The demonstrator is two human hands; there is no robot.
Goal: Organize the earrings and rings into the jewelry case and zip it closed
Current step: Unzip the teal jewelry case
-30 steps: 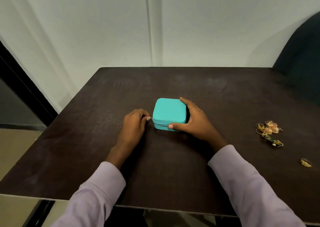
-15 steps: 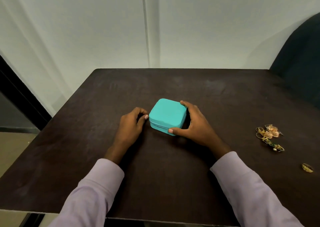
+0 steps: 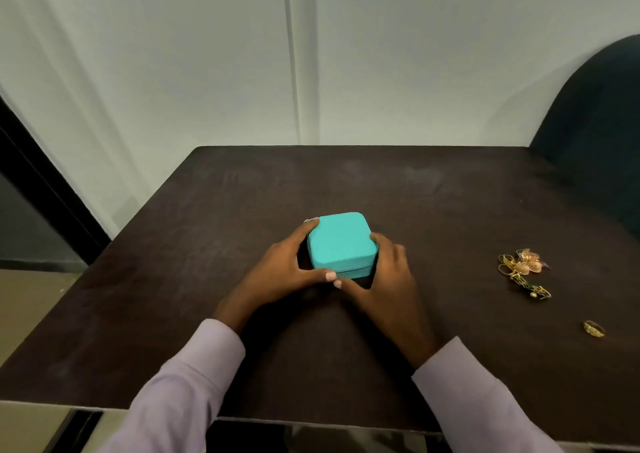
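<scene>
A small turquoise jewelry case [image 3: 339, 241] lies closed on the dark table [image 3: 433, 203], near its middle. My left hand [image 3: 284, 269] wraps its left side, with fingers at the far left corner and the thumb on the front zipper seam. On the case's right side rests my right hand [image 3: 388, 279], its thumb touching the front edge beside my left thumb. A tangle of gold earrings and rings [image 3: 523, 270] lies on the table to the right, and a single gold ring [image 3: 594, 328] sits nearer the front right.
A dark rounded chair back [image 3: 595, 134] rises at the table's far right corner. A pale wall stands behind the table, with a black door frame at the left. The table's front edge runs just below my sleeves.
The case has been turned on the table. My left hand moved from the zipper pull at the left to grasp the left side and front; my right hand shifted to the right front corner.
</scene>
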